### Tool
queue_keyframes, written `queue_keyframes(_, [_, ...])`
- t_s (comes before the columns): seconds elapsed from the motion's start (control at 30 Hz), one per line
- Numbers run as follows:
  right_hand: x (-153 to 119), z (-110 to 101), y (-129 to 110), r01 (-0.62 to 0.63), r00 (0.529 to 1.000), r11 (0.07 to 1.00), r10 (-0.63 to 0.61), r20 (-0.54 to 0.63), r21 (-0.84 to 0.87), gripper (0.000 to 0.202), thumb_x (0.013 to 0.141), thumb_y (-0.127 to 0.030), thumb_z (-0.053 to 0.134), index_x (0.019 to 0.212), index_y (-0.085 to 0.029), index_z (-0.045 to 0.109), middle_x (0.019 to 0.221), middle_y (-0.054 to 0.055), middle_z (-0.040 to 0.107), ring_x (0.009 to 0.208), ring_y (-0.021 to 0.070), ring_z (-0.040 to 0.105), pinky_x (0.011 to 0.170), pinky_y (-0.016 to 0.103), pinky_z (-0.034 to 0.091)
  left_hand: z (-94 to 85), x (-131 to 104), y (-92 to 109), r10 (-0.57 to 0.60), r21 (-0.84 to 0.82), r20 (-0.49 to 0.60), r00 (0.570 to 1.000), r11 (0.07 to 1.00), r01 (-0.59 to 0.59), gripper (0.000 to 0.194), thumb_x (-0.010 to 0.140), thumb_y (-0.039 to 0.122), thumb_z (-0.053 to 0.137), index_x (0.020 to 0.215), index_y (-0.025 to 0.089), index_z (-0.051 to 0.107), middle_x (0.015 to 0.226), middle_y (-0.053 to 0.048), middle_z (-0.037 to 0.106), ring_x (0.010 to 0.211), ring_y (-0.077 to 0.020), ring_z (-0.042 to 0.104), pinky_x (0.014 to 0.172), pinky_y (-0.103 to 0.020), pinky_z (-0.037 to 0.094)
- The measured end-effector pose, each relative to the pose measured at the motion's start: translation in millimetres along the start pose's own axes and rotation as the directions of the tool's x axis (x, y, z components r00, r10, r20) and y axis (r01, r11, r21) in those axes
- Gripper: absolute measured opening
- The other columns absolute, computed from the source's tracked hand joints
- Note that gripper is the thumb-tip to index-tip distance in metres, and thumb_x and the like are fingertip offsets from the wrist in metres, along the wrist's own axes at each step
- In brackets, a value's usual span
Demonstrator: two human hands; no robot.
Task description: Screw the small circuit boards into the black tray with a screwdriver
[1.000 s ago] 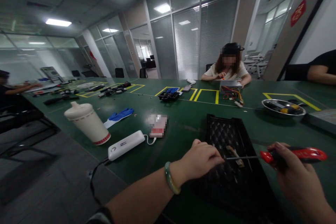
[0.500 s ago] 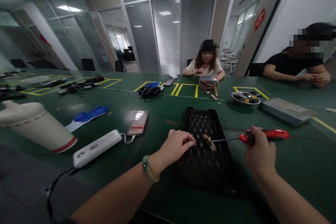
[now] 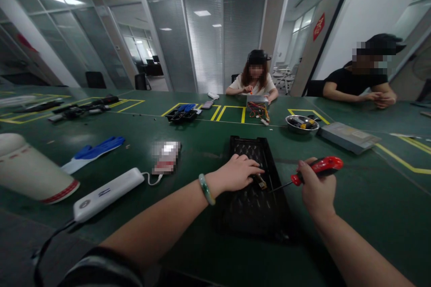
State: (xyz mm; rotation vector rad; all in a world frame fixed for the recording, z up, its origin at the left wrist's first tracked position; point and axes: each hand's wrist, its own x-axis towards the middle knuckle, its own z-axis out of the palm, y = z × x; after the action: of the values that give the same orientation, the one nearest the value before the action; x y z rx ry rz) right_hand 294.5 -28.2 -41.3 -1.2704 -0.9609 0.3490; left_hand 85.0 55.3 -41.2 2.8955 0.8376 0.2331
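**One hand over the tray, one hand on the screwdriver**

On the far left of the green table [image 3: 202,139] is a big white cup [image 3: 32,168] with a red band at its bottom. A blue and white glove [image 3: 97,148] lies just beside it. Next comes a long white block [image 3: 109,193]. A short white cord [image 3: 154,180] joins it to a flat, blurry thing [image 3: 166,158].

The left arm comes up from the bottom and slants to the right, with a green bangle [image 3: 206,189] on the wrist. The left hand [image 3: 239,173] is palm down over the black tray [image 3: 247,215]. Its fingers are a little bit apart and point to the right. They hide some of a small part [image 3: 261,183] that is in the tray. I can't tell if they pinch it.

The right arm slants up and to the left. The right hand [image 3: 318,188] is wrapped around the red and black handle of a screwdriver [image 3: 329,165]. The handle tips up to the right, and the thin metal rod points down to the left, with its end over the right side of the tray. I can't tell if the end touches anything.

Past that hand sit a shiny bowl [image 3: 302,131] full of things and a flat gray box [image 3: 350,137].
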Motion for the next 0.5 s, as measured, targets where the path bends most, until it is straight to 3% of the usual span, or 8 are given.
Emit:
queue_keyframes(0.23, [0, -1, 1, 0.040, 0.999, 0.997, -0.039, 0.016, -0.063, 0.029, 0.077, -0.040, 0.067, 0.062, -0.019, 0.055, 0.056, -0.003, 0.049, 0.053, 0.0120, 0.046, 0.054, 0.028, 0.037, 2.6, 8, -6, 0.025, 0.017, -0.002, 1.000, 1.000, -0.025, 0.019, 0.091, 0.034, 0.068, 0.107, 0.028, 0.073, 0.109, -0.001, 0.073, 0.105, -0.0213, 0.061, 0.090, -0.036, 0.030])
queue_keyframes(0.37, [0, -1, 3, 0.066, 0.998, 0.996, -0.065, 0.020, -0.058, 0.029, 0.079, -0.038, 0.066, 0.062, -0.019, 0.055, 0.056, -0.003, 0.049, 0.053, 0.0120, 0.047, 0.054, 0.028, 0.037, -7.0, -3, -5, -0.042, 0.002, -0.057, 0.997, 0.999, 0.043, 0.016, 0.088, 0.030, 0.067, 0.101, 0.024, 0.074, 0.100, -0.001, 0.072, 0.097, -0.0190, 0.064, 0.090, -0.036, 0.031])
queue_keyframes(0.5, [0, -1, 4, 0.109, 0.994, 0.994, -0.110, -0.008, -0.026, 0.028, 0.084, -0.037, 0.066, 0.065, -0.019, 0.057, 0.059, -0.003, 0.051, 0.057, 0.0116, 0.049, 0.057, 0.028, 0.040, -18.9, -21, 5, -0.116, -0.015, -0.153, 0.981, 0.993, 0.116, 0.019, 0.090, 0.030, 0.063, 0.106, 0.022, 0.069, 0.106, -0.002, 0.071, 0.104, -0.0214, 0.063, 0.094, -0.039, 0.030])
